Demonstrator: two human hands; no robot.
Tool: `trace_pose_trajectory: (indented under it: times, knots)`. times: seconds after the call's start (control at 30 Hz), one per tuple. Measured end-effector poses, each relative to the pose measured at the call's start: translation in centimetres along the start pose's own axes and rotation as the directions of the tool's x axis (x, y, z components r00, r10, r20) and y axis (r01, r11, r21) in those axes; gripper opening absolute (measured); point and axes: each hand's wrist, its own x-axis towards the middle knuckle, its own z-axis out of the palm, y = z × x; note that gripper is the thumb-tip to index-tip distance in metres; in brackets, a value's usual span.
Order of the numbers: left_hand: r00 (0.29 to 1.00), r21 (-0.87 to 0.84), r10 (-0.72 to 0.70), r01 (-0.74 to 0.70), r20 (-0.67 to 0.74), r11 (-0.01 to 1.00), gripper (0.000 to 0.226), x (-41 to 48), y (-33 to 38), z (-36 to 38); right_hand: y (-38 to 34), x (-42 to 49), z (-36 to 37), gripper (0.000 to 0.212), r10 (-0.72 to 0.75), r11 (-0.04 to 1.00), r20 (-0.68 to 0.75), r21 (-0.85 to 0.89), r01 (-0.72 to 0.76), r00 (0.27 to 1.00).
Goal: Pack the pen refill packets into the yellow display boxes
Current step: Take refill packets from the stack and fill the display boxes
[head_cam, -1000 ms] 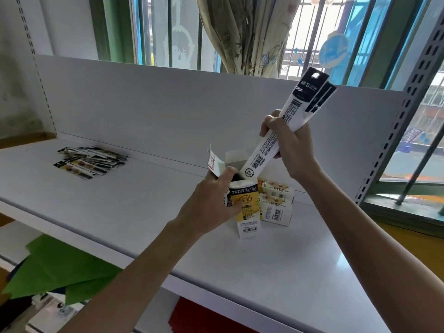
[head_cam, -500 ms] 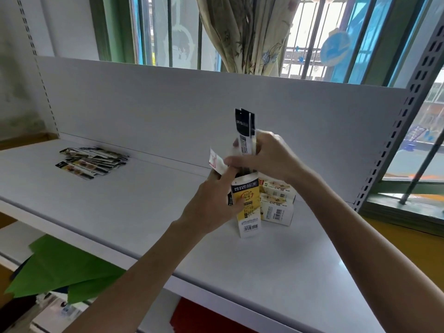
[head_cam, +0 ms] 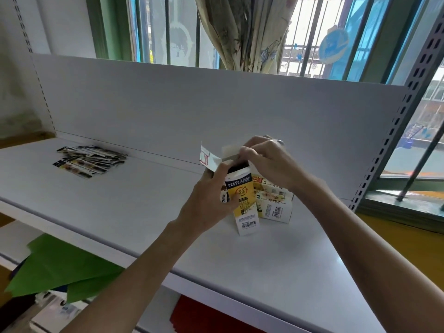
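A yellow display box [head_cam: 243, 200] stands upright on the white shelf [head_cam: 120, 200], its top flaps open. My left hand [head_cam: 211, 198] grips its left side. The dark tops of the pen refill packets [head_cam: 236, 168] show just inside the box mouth. My right hand [head_cam: 269, 159] is curled over that mouth, its fingertips on the packets next to the rear flap [head_cam: 229, 151]. Two more yellow display boxes [head_cam: 276, 203] lie stacked right behind the upright one.
A pile of loose refill packets [head_cam: 89, 159] lies at the far left of the shelf, by the back panel [head_cam: 192, 111]. A perforated shelf post [head_cam: 394, 131] rises on the right. Green paper [head_cam: 60, 267] and a red sheet [head_cam: 204, 316] lie below the shelf's front edge.
My right hand swung the tilted packets upright, then pushed them down into the box until only their tops show. My left hand kept its hold on the box.
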Motion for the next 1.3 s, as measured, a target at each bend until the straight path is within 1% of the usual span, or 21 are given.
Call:
trace_pose_trajectory:
  times: [0.07,0.1,0.13,0.2,0.23,0.27,0.33,0.37,0.47,0.5,0.57,0.63,0.67,0.73,0.77,0.83,0.9,0.93,1.1,1.23,1.3]
  knots:
    - [1.0,-0.003,0.001,-0.001,-0.017,1.0,0.065,0.1,-0.1,0.0,-0.1,0.0,0.3,0.04,0.007,0.996,0.084,-0.094,0.001,0.996]
    - [1.0,-0.012,-0.001,0.0,-0.029,1.0,0.065,0.1,-0.1,0.1,0.0,0.1,0.4,0.041,0.023,0.998,0.089,-0.057,-0.018,0.996]
    - [0.999,-0.033,-0.012,0.011,-0.038,0.999,0.065,0.1,-0.2,0.1,0.1,0.0,0.5,0.039,0.045,0.996,0.072,0.075,-0.051,0.996]
    - [0.997,-0.127,-0.054,0.047,-0.052,0.991,0.065,0.1,-0.5,-0.1,0.9,-0.7,0.5,0.037,0.071,0.93,0.034,0.359,-0.078,0.997]
    - [0.996,-0.182,-0.066,0.054,-0.061,0.982,0.065,-0.1,-0.6,-0.2,1.5,-1.3,0.6,0.046,0.079,0.908,0.074,0.407,-0.103,0.994]
    - [0.994,-0.228,-0.073,0.052,-0.083,0.972,0.068,-0.2,-0.7,-0.3,2.3,-2.0,1.0,0.057,0.09,0.901,0.168,0.407,-0.152,0.982]
    - [0.987,-0.293,-0.097,0.057,-0.124,0.954,0.076,-0.6,-1.0,-0.2,3.4,-3.4,2.8,0.064,0.102,0.904,0.362,0.356,-0.238,0.927]
    - [0.983,-0.334,-0.125,0.075,-0.131,0.939,0.079,-0.8,-1.1,0.0,3.9,-4.0,3.8,0.062,0.12,0.908,0.385,0.331,-0.258,0.915]
    - [0.962,-0.409,-0.235,0.159,-0.143,0.899,0.078,-1.2,-1.9,0.3,4.1,-4.2,4.7,0.055,0.198,0.935,0.281,0.232,-0.266,0.939]
    - [0.953,-0.362,-0.257,0.185,-0.161,0.914,0.077,-1.5,-2.5,0.2,4.0,-4.1,4.5,0.053,0.226,0.951,0.271,0.148,-0.272,0.936]
    - [0.934,-0.227,-0.297,0.251,-0.197,0.941,0.069,-2.4,-3.9,-0.1,4.0,-3.9,4.3,0.047,0.285,0.959,0.33,-0.095,-0.269,0.9]
    - [0.906,-0.109,-0.371,0.356,-0.201,0.928,0.056,-3.4,-5.2,-0.7,4.4,-4.0,5.1,0.047,0.347,0.905,0.413,-0.383,-0.185,0.842]
    - [0.895,-0.057,-0.403,0.4,-0.189,0.915,0.051,-3.8,-5.8,-1.1,4.6,-4.1,5.8,0.048,0.379,0.867,0.437,-0.475,-0.148,0.816]
    - [0.885,0.023,-0.439,0.447,-0.153,0.894,0.045,-4.6,-6.9,-2.1,4.6,-3.9,7.3,0.047,0.397,0.851,0.419,-0.502,-0.156,0.817]
    - [0.888,0.038,-0.439,0.447,-0.135,0.894,0.043,-4.8,-7.2,-2.5,4.3,-3.6,7.8,0.049,0.379,0.87,0.373,-0.455,-0.189,0.847]
    - [0.897,0.048,-0.425,0.434,-0.122,0.9,0.04,-5.2,-7.7,-4.1,2.5,-2.5,8.7,0.061,0.321,0.933,0.248,-0.25,-0.259,0.914]
    - [0.906,0.089,-0.402,0.414,-0.131,0.906,0.038,-5.7,-8.3,-6.4,0.0,-0.5,10.3,0.058,0.252,0.967,0.121,-0.006,-0.254,0.96]
    - [0.909,0.12,-0.394,0.41,-0.137,0.904,0.038,-6.0,-8.7,-7.9,-1.4,0.7,11.3,0.056,0.228,0.971,0.101,0.056,-0.234,0.968]
    - [0.888,0.279,-0.393,0.45,-0.238,0.848,0.034,-8.7,-11.8,-18.8,-9.5,7.2,18.6,0.051,0.104,0.975,0.16,0.177,-0.132,0.982]
    - [0.838,0.332,-0.407,0.525,-0.363,0.784,0.034,-11.7,-14.1,-28.3,-17.6,11.4,25.0,0.038,0.006,0.962,0.128,0.271,-0.041,0.992]
    - [0.822,0.351,-0.396,0.542,-0.409,0.763,0.032,-13.1,-15.5,-32.3,-21.1,12.7,28.1,0.042,-0.026,0.943,0.133,0.331,-0.019,0.991]
